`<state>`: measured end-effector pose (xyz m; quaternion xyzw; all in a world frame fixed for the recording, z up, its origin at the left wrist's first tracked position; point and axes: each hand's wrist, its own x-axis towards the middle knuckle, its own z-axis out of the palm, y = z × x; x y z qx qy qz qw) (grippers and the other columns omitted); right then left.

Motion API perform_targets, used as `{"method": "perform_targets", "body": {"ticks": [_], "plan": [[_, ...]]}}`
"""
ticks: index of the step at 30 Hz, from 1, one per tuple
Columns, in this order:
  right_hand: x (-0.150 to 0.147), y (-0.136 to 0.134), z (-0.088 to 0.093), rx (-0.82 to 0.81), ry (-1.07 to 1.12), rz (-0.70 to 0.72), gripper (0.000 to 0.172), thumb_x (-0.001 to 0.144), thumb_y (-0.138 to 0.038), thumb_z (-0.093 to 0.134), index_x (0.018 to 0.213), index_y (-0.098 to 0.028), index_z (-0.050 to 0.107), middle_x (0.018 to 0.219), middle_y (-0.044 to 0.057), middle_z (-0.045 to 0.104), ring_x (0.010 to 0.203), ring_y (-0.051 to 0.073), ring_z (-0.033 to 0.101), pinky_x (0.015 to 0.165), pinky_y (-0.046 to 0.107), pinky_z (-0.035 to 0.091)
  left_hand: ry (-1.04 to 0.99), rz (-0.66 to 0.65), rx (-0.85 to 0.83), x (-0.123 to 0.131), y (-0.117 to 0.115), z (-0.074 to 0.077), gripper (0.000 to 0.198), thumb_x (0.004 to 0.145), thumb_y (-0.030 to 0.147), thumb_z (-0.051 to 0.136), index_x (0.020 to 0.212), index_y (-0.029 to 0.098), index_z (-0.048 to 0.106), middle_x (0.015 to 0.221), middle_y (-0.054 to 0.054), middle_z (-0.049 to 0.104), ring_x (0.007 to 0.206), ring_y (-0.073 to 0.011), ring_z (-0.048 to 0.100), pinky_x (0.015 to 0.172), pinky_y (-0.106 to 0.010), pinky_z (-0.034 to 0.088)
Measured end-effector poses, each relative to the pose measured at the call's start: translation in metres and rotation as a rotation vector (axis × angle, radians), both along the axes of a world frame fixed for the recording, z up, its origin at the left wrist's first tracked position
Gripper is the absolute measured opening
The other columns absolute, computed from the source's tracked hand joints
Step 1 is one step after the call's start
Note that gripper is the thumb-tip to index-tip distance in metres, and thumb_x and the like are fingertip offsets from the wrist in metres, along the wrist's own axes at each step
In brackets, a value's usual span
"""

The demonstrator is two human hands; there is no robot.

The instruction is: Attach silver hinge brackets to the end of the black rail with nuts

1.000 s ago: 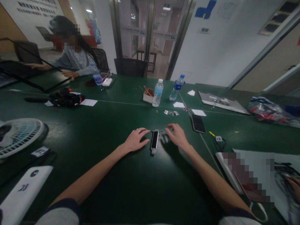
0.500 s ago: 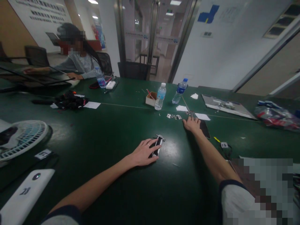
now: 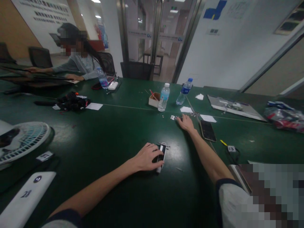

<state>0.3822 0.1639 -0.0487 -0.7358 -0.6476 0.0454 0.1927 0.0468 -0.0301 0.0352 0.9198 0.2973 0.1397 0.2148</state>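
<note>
My left hand [image 3: 150, 157] rests on a narrow black and silver metal device [image 3: 162, 154] near the middle of the green table, its fingers bent over the left side and a crosspiece showing at the top. Farther back, my right hand [image 3: 185, 123] reaches to a row of small metal parts [image 3: 173, 117], its fingertips touching or just over them; whether they pinch a part is too small to tell. More small parts [image 3: 195, 114] lie right behind that hand, beside a white paper piece [image 3: 186, 109]. A dark phone [image 3: 208, 130] lies right of my right wrist.
Two bottles [image 3: 163, 97] [image 3: 184, 91] and a small box [image 3: 154, 100] stand behind the parts. A white fan [image 3: 26, 141] and power bank [image 3: 27, 196] are at left, black gear [image 3: 71, 103] farther back. A person [image 3: 82, 60] sits back left; a grey board [image 3: 235, 107] lies right.
My right hand has moved left from beside the phone to the small metal parts, uncovering the phone. My left hand has shifted slightly on the device, with its fingers more bent.
</note>
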Motion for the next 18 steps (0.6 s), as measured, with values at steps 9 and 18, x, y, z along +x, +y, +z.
{"method": "perform_targets", "body": {"ticks": [9, 18], "plan": [[-0.079, 0.028, 0.007, -0.033, -0.006, 0.368, 0.064, 0.09, -0.059, 0.041, 0.14, -0.019, 0.048, 0.15, 0.012, 0.039, 0.142, 0.031, 0.025, 0.114, 0.046, 0.02, -0.025, 0.068, 0.053, -0.003, 0.015, -0.013, 0.05, 0.09, 0.041, 0.054, 0.137, 0.027, 0.046, 0.143, -0.009, 0.044, 0.129, -0.029, 0.042, 0.105, -0.046, 0.035], [-0.112, -0.003, 0.013, 0.024, 0.028, 0.606, 0.043, 0.094, -0.038, 0.042, 0.131, -0.023, 0.058, 0.143, 0.005, 0.049, 0.138, 0.023, 0.036, 0.111, 0.042, 0.034, 0.033, -0.041, 0.029, -0.003, 0.016, -0.014, 0.051, 0.093, 0.038, 0.049, 0.143, 0.031, 0.038, 0.152, -0.005, 0.034, 0.139, -0.0281, 0.032, 0.111, -0.049, 0.03]]}}
